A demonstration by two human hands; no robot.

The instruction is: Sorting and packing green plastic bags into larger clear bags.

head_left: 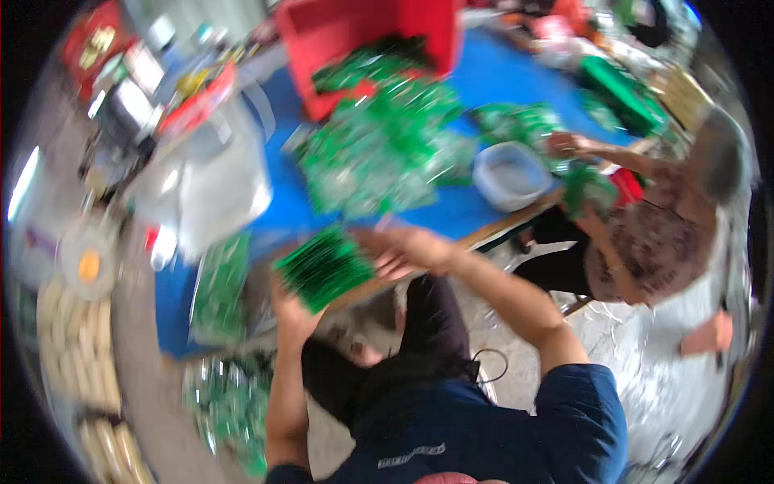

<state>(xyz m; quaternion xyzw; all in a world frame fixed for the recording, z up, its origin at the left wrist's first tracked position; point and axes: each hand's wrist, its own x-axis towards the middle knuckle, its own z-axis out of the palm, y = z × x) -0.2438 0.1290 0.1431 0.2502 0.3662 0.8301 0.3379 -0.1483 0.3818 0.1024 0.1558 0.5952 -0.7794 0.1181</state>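
Observation:
My left hand (297, 310) grips a thick stack of green plastic packets (326, 266), tilted over the table's near edge, its thin layered edges showing. Just right of the stack is my right hand (407, 250), its fingers stretched toward it and blurred by motion; I make out nothing held in them. Beyond both hands a loose heap of clear and green packets (379, 153) spreads over the blue table (282, 194). Another flat bundle of green packets (219, 290) lies at the table's left end.
A red bin (363, 32) lies at the back, green packets spilling from it. A white tub (509, 173) stands at the right edge, near a seated co-worker (653, 218) handling green packets. Clear plastic bags (210, 173) cover the left side. Below the table is a bag of green packets (230, 411).

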